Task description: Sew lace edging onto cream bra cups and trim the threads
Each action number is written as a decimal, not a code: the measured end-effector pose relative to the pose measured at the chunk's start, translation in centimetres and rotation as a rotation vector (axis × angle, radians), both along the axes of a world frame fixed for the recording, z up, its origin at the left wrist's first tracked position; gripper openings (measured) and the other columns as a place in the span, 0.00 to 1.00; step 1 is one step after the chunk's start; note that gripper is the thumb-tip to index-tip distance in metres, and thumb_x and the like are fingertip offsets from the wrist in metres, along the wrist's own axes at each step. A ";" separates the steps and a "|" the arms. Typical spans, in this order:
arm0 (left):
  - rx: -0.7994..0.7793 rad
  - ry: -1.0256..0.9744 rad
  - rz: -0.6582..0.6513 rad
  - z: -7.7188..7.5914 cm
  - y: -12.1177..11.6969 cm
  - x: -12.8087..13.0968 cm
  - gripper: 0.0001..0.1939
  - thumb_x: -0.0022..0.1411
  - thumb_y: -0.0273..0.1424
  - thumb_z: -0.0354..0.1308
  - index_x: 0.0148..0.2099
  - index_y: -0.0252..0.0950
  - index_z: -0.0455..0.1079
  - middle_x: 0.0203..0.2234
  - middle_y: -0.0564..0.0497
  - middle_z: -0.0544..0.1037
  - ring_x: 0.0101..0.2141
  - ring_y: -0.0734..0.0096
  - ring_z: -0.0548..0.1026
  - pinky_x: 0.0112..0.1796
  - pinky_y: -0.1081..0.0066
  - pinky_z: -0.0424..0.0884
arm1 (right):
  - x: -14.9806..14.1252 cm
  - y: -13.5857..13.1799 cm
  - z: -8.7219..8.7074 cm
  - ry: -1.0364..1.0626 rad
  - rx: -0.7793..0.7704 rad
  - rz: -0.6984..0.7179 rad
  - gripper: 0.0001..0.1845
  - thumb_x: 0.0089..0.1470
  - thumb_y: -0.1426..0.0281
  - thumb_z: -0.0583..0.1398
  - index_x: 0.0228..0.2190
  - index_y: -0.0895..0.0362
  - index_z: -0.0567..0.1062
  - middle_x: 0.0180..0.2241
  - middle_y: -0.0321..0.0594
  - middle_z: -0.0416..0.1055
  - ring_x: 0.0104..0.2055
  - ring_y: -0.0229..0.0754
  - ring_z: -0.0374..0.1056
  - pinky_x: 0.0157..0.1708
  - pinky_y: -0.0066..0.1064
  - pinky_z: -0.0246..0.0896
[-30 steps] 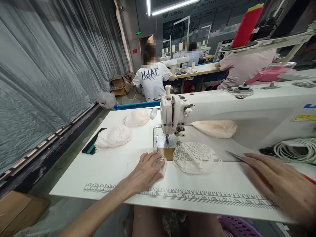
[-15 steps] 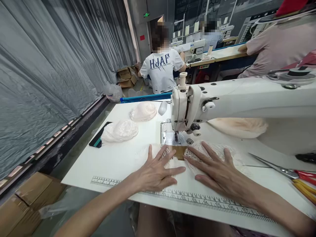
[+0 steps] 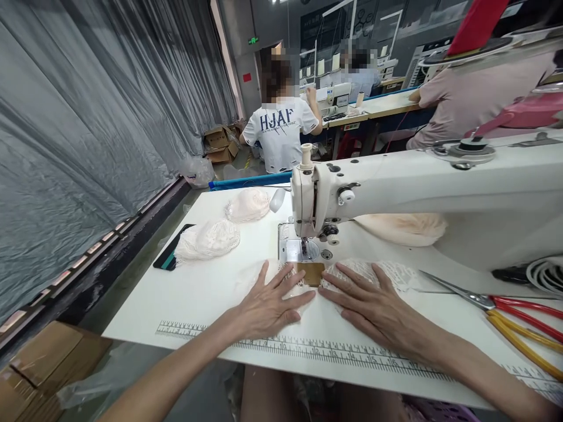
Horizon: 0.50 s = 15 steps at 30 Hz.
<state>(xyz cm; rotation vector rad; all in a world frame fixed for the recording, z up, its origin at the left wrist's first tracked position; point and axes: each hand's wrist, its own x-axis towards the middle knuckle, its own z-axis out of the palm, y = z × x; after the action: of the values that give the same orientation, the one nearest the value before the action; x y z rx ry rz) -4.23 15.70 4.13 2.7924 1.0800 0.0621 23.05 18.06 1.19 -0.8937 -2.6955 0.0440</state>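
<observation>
My left hand (image 3: 275,302) lies flat with fingers spread on a piece of white lace (image 3: 250,278), left of a brown patch (image 3: 311,274) on the table. On the other side of that patch, my right hand (image 3: 369,299) rests palm down, fingers stretched, over another stretch of white lace (image 3: 396,274). Both hands are open and press the fabric to the white sewing table (image 3: 185,299). Just beyond the fingertips is the sewing machine (image 3: 308,202), its needle and presser foot above the metal plate (image 3: 288,246). Parts of the lace are hidden under my hands.
Two lace bundles (image 3: 209,239) (image 3: 248,205) lie on the left; one overlaps a dark flat object (image 3: 165,258). Peach fabric (image 3: 404,227) sits beneath the machine arm. Scissors (image 3: 488,302) with red and yellow handles lie right. A printed ruler (image 3: 308,349) runs along the front edge. Co-workers sit ahead.
The view has shifted a little, so the machine and table appear further left and more of the scissors shows. My hands stay spread on the lace. The co-worker ahead has raised an arm.
</observation>
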 end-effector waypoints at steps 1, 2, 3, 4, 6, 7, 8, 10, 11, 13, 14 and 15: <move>-0.010 0.014 -0.018 0.0 0.1 0.0 0.26 0.68 0.41 0.41 0.65 0.54 0.39 0.66 0.50 0.40 0.64 0.51 0.37 0.55 0.33 0.36 | 0.1 -0.1 0.0 -0.017 -0.029 -0.004 0.27 0.61 0.64 0.49 0.59 0.33 0.51 0.61 0.30 0.54 0.63 0.56 0.47 0.58 0.63 0.38; -0.014 0.022 -0.031 0.1 0.2 0.0 0.26 0.67 0.42 0.41 0.65 0.56 0.39 0.66 0.50 0.38 0.64 0.50 0.36 0.55 0.32 0.35 | 0.2 -0.2 0.0 -0.033 -0.051 -0.009 0.27 0.61 0.63 0.49 0.59 0.32 0.51 0.62 0.30 0.52 0.64 0.59 0.45 0.56 0.67 0.37; -0.013 0.025 -0.044 0.2 0.3 -0.1 0.26 0.67 0.44 0.42 0.65 0.57 0.40 0.66 0.51 0.37 0.64 0.48 0.35 0.54 0.31 0.35 | 0.3 -0.3 0.1 -0.050 -0.065 -0.014 0.27 0.61 0.63 0.49 0.59 0.32 0.50 0.63 0.31 0.50 0.64 0.61 0.42 0.53 0.72 0.36; -0.008 0.025 -0.054 0.3 0.4 -0.1 0.27 0.66 0.45 0.43 0.64 0.59 0.41 0.66 0.51 0.36 0.64 0.46 0.35 0.53 0.29 0.35 | 0.4 -0.4 0.2 -0.064 -0.074 -0.020 0.27 0.62 0.62 0.49 0.59 0.32 0.49 0.63 0.32 0.48 0.64 0.63 0.39 0.50 0.75 0.35; 0.008 0.015 -0.068 0.4 0.6 -0.2 0.27 0.65 0.45 0.46 0.63 0.61 0.43 0.66 0.53 0.37 0.64 0.44 0.35 0.51 0.27 0.35 | 0.6 -0.4 0.3 -0.071 -0.081 -0.026 0.26 0.62 0.61 0.48 0.59 0.32 0.49 0.65 0.33 0.44 0.65 0.65 0.34 0.47 0.78 0.34; 0.016 0.009 -0.074 0.4 0.6 -0.2 0.26 0.64 0.45 0.47 0.63 0.62 0.44 0.66 0.53 0.37 0.64 0.43 0.36 0.51 0.27 0.35 | 0.6 -0.3 0.3 -0.066 -0.082 -0.025 0.26 0.62 0.61 0.49 0.59 0.32 0.49 0.65 0.34 0.43 0.65 0.65 0.32 0.46 0.78 0.34; 0.025 0.002 -0.079 0.4 0.6 -0.2 0.26 0.64 0.45 0.47 0.62 0.62 0.45 0.66 0.53 0.38 0.64 0.42 0.36 0.50 0.27 0.36 | 0.6 -0.3 0.3 -0.058 -0.082 -0.020 0.26 0.62 0.61 0.49 0.59 0.32 0.49 0.65 0.34 0.43 0.65 0.64 0.32 0.47 0.78 0.33; 0.049 -0.011 -0.083 0.2 0.7 -0.2 0.26 0.64 0.44 0.48 0.62 0.62 0.46 0.66 0.53 0.39 0.64 0.42 0.38 0.50 0.27 0.37 | 0.5 -0.2 0.3 -0.052 -0.085 -0.009 0.25 0.62 0.61 0.49 0.59 0.31 0.50 0.65 0.34 0.43 0.65 0.63 0.31 0.47 0.78 0.32; 0.061 -0.015 -0.085 0.1 0.7 -0.2 0.26 0.65 0.43 0.48 0.62 0.62 0.46 0.66 0.53 0.40 0.64 0.42 0.38 0.50 0.27 0.37 | 0.5 -0.2 0.4 -0.054 -0.089 -0.006 0.25 0.62 0.61 0.48 0.59 0.31 0.50 0.65 0.34 0.43 0.65 0.63 0.31 0.47 0.78 0.31; 0.083 -0.016 -0.088 -0.1 0.6 -0.2 0.25 0.65 0.42 0.48 0.62 0.61 0.47 0.66 0.54 0.40 0.64 0.43 0.38 0.51 0.28 0.37 | 0.4 -0.3 0.6 -0.065 -0.101 -0.011 0.25 0.62 0.61 0.48 0.59 0.32 0.50 0.65 0.35 0.43 0.65 0.63 0.31 0.47 0.78 0.30; 0.090 -0.013 -0.090 -0.1 0.6 -0.2 0.25 0.65 0.42 0.48 0.62 0.61 0.47 0.66 0.54 0.40 0.64 0.44 0.38 0.52 0.28 0.36 | 0.3 -0.4 0.8 -0.073 -0.109 -0.014 0.25 0.62 0.61 0.48 0.59 0.32 0.50 0.65 0.35 0.43 0.65 0.64 0.31 0.47 0.78 0.31; 0.098 -0.009 -0.090 -0.1 0.5 -0.3 0.25 0.65 0.42 0.47 0.63 0.60 0.47 0.66 0.54 0.40 0.64 0.45 0.38 0.52 0.29 0.36 | 0.4 -0.6 1.0 -0.081 -0.118 -0.015 0.25 0.62 0.60 0.48 0.59 0.32 0.50 0.65 0.35 0.43 0.65 0.64 0.31 0.47 0.78 0.32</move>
<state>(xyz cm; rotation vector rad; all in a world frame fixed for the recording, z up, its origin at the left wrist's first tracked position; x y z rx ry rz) -4.48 16.17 4.06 2.9207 0.9734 0.1199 23.43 17.50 2.18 -0.9704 -2.7855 0.1691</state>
